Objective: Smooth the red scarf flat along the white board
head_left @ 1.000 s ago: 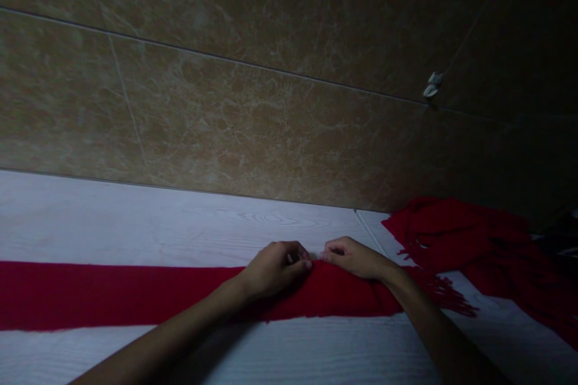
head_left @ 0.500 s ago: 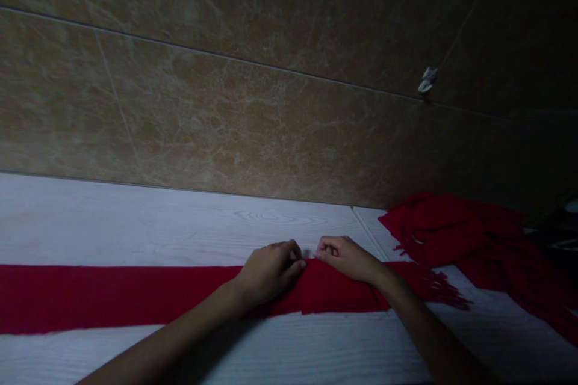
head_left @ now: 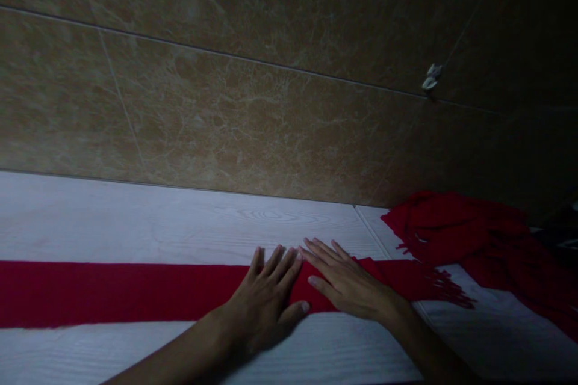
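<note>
A long red scarf (head_left: 112,292) lies stretched flat across the white wood-grain table (head_left: 158,222), its fringed end (head_left: 445,295) pointing right. My left hand (head_left: 266,301) lies flat on the scarf with fingers spread. My right hand (head_left: 345,283) lies flat on it too, just to the right, fingers stretched out and nearly touching the left hand's fingertips. Neither hand holds anything.
A pile of more red fringed scarves (head_left: 478,240) lies bunched at the right of the table. A brown marble-tiled wall (head_left: 271,114) rises behind the table, with a small white clip (head_left: 431,77) on it. The scene is dim.
Both hands were pinching the scarf's far edge with curled fingers; now they have let go and lie open and flat on the cloth.
</note>
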The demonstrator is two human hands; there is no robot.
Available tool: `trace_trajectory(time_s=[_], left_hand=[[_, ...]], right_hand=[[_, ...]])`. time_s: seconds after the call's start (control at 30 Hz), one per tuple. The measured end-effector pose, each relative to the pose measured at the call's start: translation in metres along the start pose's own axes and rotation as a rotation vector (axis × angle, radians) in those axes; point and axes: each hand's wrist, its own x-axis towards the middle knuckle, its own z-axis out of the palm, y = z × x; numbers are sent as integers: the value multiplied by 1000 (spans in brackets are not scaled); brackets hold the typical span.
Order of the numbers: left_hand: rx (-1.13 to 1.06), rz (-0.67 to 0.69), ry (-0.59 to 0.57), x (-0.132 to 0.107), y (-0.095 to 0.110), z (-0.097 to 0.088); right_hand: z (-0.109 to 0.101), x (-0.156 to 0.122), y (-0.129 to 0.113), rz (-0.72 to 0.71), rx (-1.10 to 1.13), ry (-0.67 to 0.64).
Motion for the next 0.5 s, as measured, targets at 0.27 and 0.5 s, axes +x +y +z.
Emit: trace_trajectory(time_s=[0.27, 0.5], left_hand=[[25, -83, 27, -13, -21, -18], [43, -85, 57, -14, -17, -9]], right_hand=[[-1, 5, -5, -19, -115, 105], [25, 31, -78, -55, 389, 420]])
